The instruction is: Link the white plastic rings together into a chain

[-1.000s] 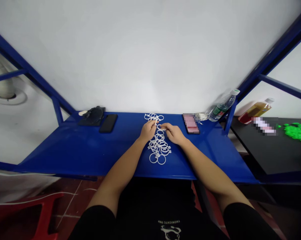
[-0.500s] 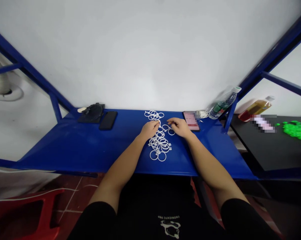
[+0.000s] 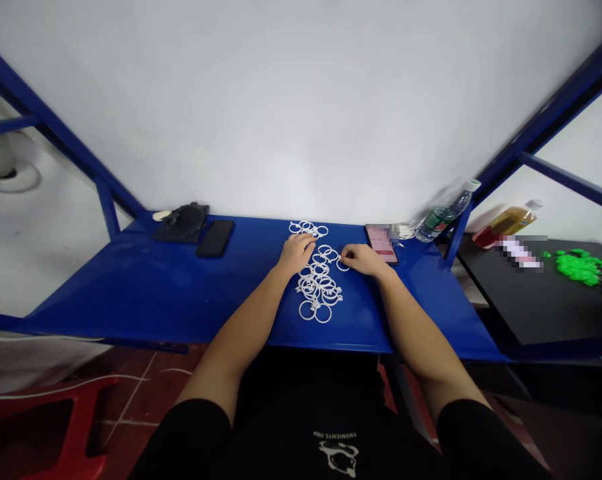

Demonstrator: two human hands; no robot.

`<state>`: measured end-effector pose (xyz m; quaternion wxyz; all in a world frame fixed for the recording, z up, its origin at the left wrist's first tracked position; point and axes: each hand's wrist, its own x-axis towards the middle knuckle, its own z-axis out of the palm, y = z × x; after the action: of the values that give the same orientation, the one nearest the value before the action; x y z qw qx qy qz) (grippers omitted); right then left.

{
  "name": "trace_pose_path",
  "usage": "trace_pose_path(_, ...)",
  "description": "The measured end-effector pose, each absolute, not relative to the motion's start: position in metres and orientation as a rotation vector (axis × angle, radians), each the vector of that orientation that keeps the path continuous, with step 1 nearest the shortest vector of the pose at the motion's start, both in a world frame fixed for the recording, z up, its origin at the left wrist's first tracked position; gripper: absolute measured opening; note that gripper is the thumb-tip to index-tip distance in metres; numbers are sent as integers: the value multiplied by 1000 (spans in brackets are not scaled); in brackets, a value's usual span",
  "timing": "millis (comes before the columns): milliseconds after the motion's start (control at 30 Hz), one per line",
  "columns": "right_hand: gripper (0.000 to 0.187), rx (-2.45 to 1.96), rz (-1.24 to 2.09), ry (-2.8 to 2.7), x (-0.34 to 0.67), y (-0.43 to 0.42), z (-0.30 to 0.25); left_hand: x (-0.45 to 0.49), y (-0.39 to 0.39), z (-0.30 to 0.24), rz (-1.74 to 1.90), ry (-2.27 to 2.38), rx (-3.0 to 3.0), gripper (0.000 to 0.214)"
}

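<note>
Several white plastic rings with small clips (image 3: pixel 321 287) lie in a loose pile on the blue tabletop (image 3: pixel 151 287). A smaller group of the same rings (image 3: pixel 323 231) is nearer the wall. My left hand (image 3: pixel 297 253) is at the near edge of that far group, its fingers stretched forward and apart, with no ring visibly held. My right hand (image 3: pixel 363 259) is closed in a pinch on the edge of a white ring (image 3: pixel 343 265) at the right of the pile. Its fingertips partly cover that ring.
A black phone (image 3: pixel 215 239) and a dark crumpled item (image 3: pixel 185 223) lie at the back left. At the back right are a lit phone (image 3: pixel 382 245), a white cable (image 3: pixel 405 231) and a leaning water bottle (image 3: pixel 445 212). Green pieces (image 3: pixel 578 267) cover part of a black side table (image 3: pixel 511 293).
My left hand has moved slightly away from the rings by my right hand, and its fingers have spread toward the far group. My right hand has lowered and closed on a ring.
</note>
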<state>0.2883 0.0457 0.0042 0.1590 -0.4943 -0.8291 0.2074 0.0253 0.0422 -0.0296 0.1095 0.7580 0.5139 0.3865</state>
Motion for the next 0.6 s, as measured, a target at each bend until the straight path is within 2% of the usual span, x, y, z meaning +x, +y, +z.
trace_pose_path(167,8,-1322,692,-2190,291,52,-7,14,48,-32,1113,1707,2148,28)
trace_pose_path(267,10,-1302,755,-2016,289,57,-16,13,43,-26,947,1806,2159,32)
trace_pose_path(467,45,-1181,945,-1650,280,66,-27,15,38,-18,726,2011,2133,29)
trace_pose_path(600,33,-1177,1030,-1530,276,65,-24,13,39,-16,683,2044,2112,19)
